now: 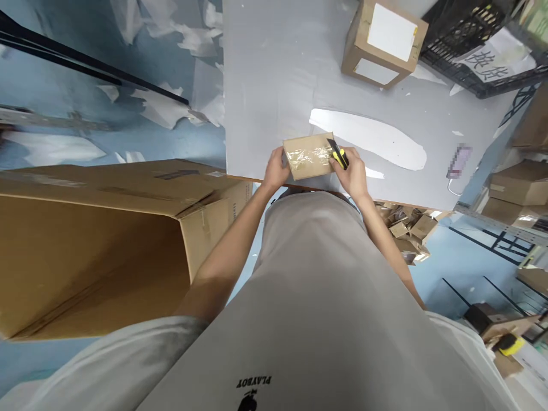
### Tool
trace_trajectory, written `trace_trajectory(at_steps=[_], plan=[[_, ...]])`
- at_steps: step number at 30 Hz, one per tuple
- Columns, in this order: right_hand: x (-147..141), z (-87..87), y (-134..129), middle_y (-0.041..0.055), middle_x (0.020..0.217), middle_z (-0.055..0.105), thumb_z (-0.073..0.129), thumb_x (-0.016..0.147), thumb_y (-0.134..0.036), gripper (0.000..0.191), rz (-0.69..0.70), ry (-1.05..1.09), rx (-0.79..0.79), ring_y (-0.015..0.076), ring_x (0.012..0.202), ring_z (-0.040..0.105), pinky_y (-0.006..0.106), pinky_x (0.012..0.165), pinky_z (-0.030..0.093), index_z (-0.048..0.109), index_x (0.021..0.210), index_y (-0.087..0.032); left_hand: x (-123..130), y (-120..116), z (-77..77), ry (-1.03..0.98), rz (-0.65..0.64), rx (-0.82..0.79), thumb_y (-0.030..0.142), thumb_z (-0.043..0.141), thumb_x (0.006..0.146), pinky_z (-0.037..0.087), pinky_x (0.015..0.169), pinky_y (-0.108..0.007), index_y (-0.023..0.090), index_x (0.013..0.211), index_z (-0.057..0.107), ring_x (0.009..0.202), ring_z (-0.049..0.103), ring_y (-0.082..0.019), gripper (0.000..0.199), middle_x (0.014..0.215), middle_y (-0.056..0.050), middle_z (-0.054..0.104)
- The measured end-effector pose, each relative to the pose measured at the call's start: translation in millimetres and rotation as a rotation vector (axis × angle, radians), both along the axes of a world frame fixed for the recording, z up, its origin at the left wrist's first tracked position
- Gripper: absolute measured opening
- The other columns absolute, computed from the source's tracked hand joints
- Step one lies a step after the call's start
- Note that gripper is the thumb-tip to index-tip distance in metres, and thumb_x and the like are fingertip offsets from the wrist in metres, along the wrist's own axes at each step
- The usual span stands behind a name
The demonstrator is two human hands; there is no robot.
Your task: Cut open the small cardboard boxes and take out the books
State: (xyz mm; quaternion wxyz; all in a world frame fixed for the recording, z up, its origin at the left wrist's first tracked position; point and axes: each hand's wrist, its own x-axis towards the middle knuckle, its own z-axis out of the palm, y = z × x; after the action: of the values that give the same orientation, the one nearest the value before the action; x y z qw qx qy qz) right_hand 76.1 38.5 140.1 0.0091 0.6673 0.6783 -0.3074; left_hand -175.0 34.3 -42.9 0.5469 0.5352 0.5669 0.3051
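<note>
A small cardboard box with shiny clear tape across its top is at the near edge of the grey table. My left hand grips the box by its left end, with the fingertips partly hidden behind it. At the box's right end, my right hand is closed around a black and yellow utility knife. The knife's dark tip lies over the box's upper right corner. Whether the blade is out, I cannot tell.
A larger carton with white labels stands at the back, beside a black plastic crate. A white paper strip lies behind the box. To my left is a big open cardboard box; flattened small boxes pile up below the table.
</note>
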Motion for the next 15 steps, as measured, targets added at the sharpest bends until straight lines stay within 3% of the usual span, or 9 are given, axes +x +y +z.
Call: trace_trajectory(at_steps=[3, 6, 8, 11, 15], plan=[[-17.9, 8.6, -6.6, 0.0201, 0.159, 0.061, 0.048, 0.116, -0.044, 0.061, 0.007, -0.089, -0.034, 0.0394, 0.144, 0.062, 0.049, 0.115, 0.056, 0.051, 0.173, -0.023, -20.4, 13.8, 18.0, -0.050, 0.098, -0.005, 0.054, 0.072, 0.104, 0.060, 0.120, -0.050, 0.024, 0.137, 0.072, 0.136, 0.072, -0.031, 0.044, 0.141, -0.013, 0.076], [-23.5, 19.2, -8.6, 0.0178, 0.161, 0.060, 0.043, 0.118, -0.048, 0.058, 0.001, -0.146, -0.025, 0.0371, 0.145, 0.064, 0.046, 0.111, 0.059, 0.054, 0.171, -0.028, -31.1, 32.4, 42.6, -0.129, 0.095, 0.028, 0.054, 0.069, 0.108, 0.061, 0.117, -0.049, 0.022, 0.126, 0.077, 0.132, 0.072, -0.032, 0.038, 0.132, -0.010, 0.078], [-25.1, 27.7, -9.5, 0.0174, 0.160, 0.062, 0.040, 0.119, -0.054, 0.059, -0.009, -0.175, -0.022, 0.0373, 0.144, 0.065, 0.046, 0.109, 0.060, 0.055, 0.171, -0.030, -33.1, 44.1, 55.0, -0.175, 0.056, 0.026, 0.048, 0.078, 0.103, 0.063, 0.113, -0.051, 0.022, 0.120, 0.079, 0.126, 0.074, -0.032, 0.032, 0.125, -0.008, 0.078], [-33.5, 40.5, -13.1, 0.0187, 0.150, 0.072, 0.031, 0.121, -0.058, 0.063, -0.064, -0.168, -0.064, 0.0375, 0.136, 0.071, 0.046, 0.107, 0.060, 0.053, 0.171, -0.026, -32.6, 57.1, 63.1, -0.206, -0.033, 0.009, 0.039, 0.090, 0.092, 0.065, 0.111, -0.055, 0.021, 0.115, 0.081, 0.119, 0.076, -0.033, 0.030, 0.118, -0.006, 0.078], [-58.8, 51.7, -19.4, 0.0157, 0.127, 0.083, 0.024, 0.123, -0.050, 0.059, -0.098, -0.113, -0.213, 0.0353, 0.117, 0.079, 0.041, 0.101, 0.059, 0.050, 0.167, -0.020, -33.2, 66.1, 64.0, -0.220, -0.098, 0.005, 0.037, 0.095, 0.087, 0.066, 0.111, -0.056, 0.021, 0.113, 0.083, 0.115, 0.077, -0.032, 0.032, 0.113, -0.005, 0.079]])
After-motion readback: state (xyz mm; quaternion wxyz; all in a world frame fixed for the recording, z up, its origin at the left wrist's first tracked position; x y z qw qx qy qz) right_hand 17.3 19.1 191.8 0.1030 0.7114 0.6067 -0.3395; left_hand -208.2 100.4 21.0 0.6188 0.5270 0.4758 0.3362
